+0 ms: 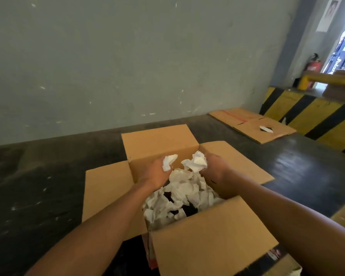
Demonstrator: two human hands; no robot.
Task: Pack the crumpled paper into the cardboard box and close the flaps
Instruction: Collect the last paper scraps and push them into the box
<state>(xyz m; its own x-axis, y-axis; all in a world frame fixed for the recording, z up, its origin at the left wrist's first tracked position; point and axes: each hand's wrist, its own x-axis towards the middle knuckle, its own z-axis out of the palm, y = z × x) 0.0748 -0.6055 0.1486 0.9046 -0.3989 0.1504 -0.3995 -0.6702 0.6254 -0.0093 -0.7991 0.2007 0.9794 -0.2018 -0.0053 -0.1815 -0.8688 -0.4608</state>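
Observation:
An open cardboard box (213, 236) stands on the dark floor with all its flaps folded outward. Several white crumpled paper pieces (179, 196) lie loose inside it over something dark. My left hand (157, 174) hovers over the box's far side, closed around a small wad of crumpled paper (168, 161). My right hand (215, 168) is beside it, gripping a larger crumpled paper wad (196, 161). Both wads sit just above the pile, close together.
A grey wall runs behind the box. Flattened cardboard (253, 124) with a white scrap on it lies on the floor at the back right. A yellow-and-black striped barrier (315, 116) and a red fire extinguisher (312, 66) stand at the right.

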